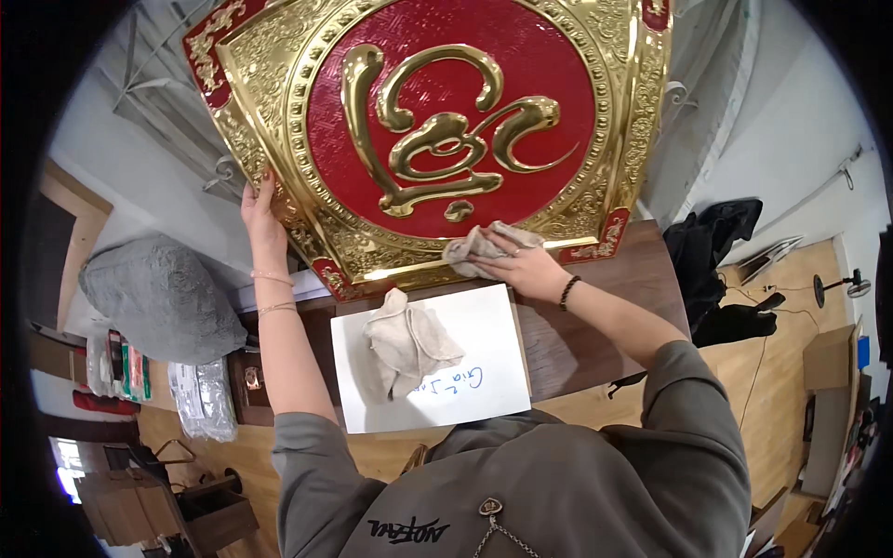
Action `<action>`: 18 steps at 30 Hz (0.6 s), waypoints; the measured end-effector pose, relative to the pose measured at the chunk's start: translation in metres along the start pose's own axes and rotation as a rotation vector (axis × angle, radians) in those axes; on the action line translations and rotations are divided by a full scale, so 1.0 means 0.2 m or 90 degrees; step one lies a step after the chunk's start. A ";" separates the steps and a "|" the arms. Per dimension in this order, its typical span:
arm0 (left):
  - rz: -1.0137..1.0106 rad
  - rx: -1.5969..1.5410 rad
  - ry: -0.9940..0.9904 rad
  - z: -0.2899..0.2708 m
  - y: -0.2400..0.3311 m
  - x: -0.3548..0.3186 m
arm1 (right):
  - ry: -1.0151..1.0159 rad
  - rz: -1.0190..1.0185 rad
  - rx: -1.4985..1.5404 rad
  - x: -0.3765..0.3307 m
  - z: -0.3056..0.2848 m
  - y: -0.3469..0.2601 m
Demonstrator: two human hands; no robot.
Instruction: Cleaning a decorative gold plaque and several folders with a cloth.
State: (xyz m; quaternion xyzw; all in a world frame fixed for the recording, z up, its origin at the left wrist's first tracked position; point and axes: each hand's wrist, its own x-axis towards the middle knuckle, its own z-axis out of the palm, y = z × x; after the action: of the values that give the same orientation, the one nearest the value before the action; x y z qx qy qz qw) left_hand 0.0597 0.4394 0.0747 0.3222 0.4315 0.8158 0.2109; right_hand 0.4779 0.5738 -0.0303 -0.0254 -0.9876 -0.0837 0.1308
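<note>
A large square plaque [316,197], gold with a red round centre and raised gold lettering, stands tilted on a brown wooden table [595,316]. My left hand [263,219] grips the plaque's left edge, fingers on the ornate gold border. Near the lower edge of the frame, my right hand [521,265] presses a crumpled beige cloth [462,253] against the gold rim. Another beige cloth [409,344] lies bunched on a white sheet [484,321] with blue handwriting, close to my body.
A grey covered bundle [158,298] sits at the left, above a plastic-wrapped package [203,400]. Black fabric [712,251] hangs beyond the table's right end. A small fan [837,286] and a cardboard box [828,358] stand on the right. A wooden cabinet [121,502] is at lower left.
</note>
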 end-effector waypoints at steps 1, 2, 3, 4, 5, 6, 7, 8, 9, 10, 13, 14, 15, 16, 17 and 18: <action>-0.001 -0.003 -0.003 -0.02 0.00 0.01 | 0.040 0.011 -0.010 0.01 0.01 -0.02; -0.001 -0.004 -0.004 -0.03 0.00 0.01 | 0.081 0.019 -0.017 0.00 0.02 -0.03; -0.007 -0.008 -0.014 -0.01 -0.01 0.00 | 0.078 0.030 -0.021 -0.05 0.02 0.00; -0.009 -0.009 -0.011 0.01 -0.02 0.00 | 0.075 0.053 -0.018 -0.13 0.01 0.04; -0.011 -0.007 -0.007 0.03 0.00 0.00 | 0.074 0.075 -0.013 -0.21 0.00 0.08; -0.008 -0.003 0.001 0.02 0.01 0.00 | 0.076 0.091 -0.007 -0.27 -0.02 0.11; -0.009 -0.002 -0.003 0.02 0.02 0.01 | 0.079 0.132 -0.026 -0.35 -0.04 0.14; -0.005 -0.002 -0.010 0.01 0.02 0.01 | 0.080 0.171 -0.047 -0.45 -0.08 0.17; -0.001 -0.002 -0.016 0.01 0.02 0.01 | 0.078 0.208 -0.096 -0.55 -0.10 0.21; 0.002 -0.004 -0.024 0.01 0.02 0.01 | 0.075 0.246 -0.147 -0.64 -0.12 0.22; 0.011 0.010 0.006 0.00 0.01 0.02 | 0.028 0.302 -0.169 -0.74 -0.12 0.20; 0.016 0.017 0.022 0.00 0.01 0.02 | 0.005 0.330 -0.180 -0.75 -0.12 0.21; 0.022 0.010 0.019 0.01 0.00 0.02 | 0.010 0.329 -0.189 -0.74 -0.13 0.22; 0.013 0.009 0.016 0.02 0.00 0.01 | 0.033 0.360 -0.206 -0.71 -0.12 0.22; 0.004 0.007 0.013 0.02 0.00 0.00 | 0.056 0.391 -0.223 -0.68 -0.11 0.23; -0.007 0.007 0.010 0.02 0.00 -0.01 | 0.079 0.422 -0.238 -0.64 -0.12 0.23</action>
State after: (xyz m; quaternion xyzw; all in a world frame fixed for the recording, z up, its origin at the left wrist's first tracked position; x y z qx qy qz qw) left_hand 0.0635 0.4414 0.0757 0.3148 0.4396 0.8146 0.2101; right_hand 0.6103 0.6118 -0.0340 -0.3616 -0.8836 -0.2169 0.2034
